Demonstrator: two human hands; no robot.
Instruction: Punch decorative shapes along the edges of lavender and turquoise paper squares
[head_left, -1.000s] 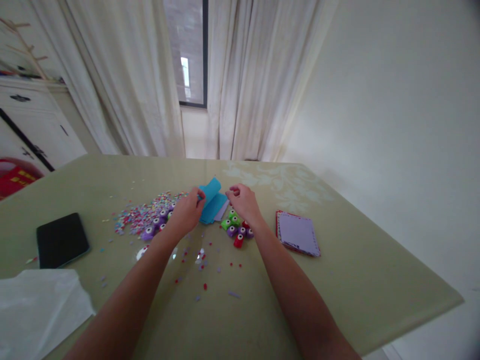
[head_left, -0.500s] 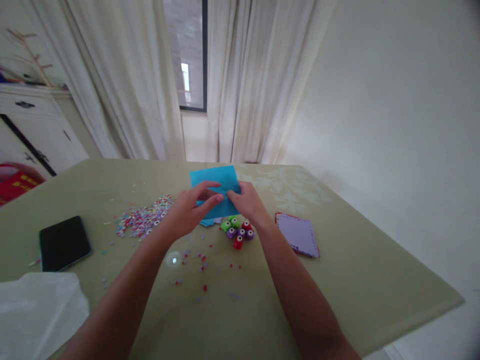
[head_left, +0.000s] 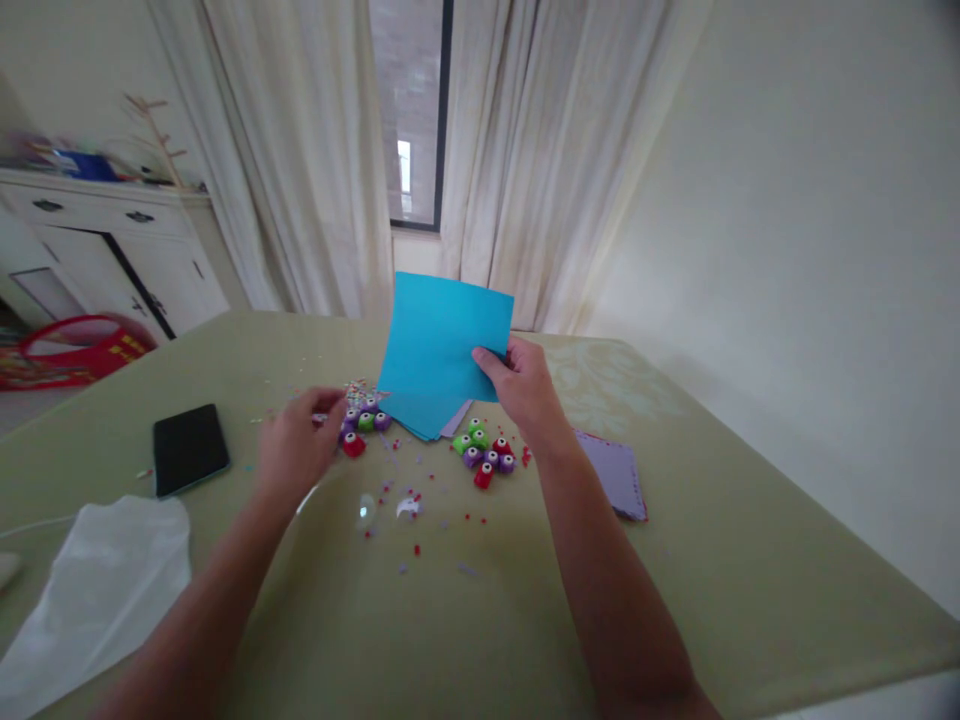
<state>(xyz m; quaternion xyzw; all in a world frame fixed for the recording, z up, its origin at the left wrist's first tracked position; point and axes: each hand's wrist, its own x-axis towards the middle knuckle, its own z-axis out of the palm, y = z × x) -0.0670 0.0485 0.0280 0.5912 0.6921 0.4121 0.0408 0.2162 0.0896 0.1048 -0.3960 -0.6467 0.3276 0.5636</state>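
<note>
At frame centre, my right hand (head_left: 523, 382) pinches the blue sheet (head_left: 442, 330) near its lower right corner; my left hand (head_left: 298, 440), left of centre, is half-curled, contents indeterminable.

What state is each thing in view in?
Blue sheet: held up, unfolded
Right hand: pinching the blue sheet
Left hand: fingers curled, contents unclear
Tablet: lying flat, screen dark
White soft sheet: spread, creased
Purple-topped stack: lying flat
Paper bits: scattered
Curtains: parted
</note>
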